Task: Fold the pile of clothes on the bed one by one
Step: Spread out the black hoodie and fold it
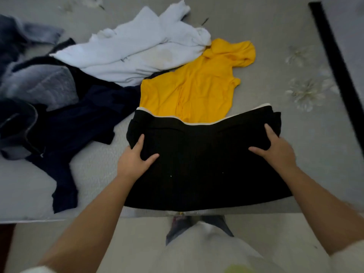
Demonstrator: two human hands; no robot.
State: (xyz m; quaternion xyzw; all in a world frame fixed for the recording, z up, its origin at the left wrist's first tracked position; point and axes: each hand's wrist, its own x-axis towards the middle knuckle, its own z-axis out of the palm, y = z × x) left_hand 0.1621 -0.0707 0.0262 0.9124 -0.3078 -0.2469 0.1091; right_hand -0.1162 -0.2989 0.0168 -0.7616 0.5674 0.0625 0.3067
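A black garment [202, 164] with a thin white trim along its far edge lies folded on the grey bed [256, 32], near the front edge. My left hand [134, 160] grips its left side, thumb on top and fingers tucked under a fold. My right hand [275, 148] grips its right side the same way. Beyond it lie a yellow top [199, 85], a white garment [141, 48], a dark navy garment [82, 119] and grey-blue clothes [37, 85] in a loose pile.
A black strap or bar [334, 62] runs diagonally along the bed's right side. Pale flower prints [305, 93] mark the sheet on the right. The bed's front edge runs just below the black garment, with the floor and my legs [197, 243] under it.
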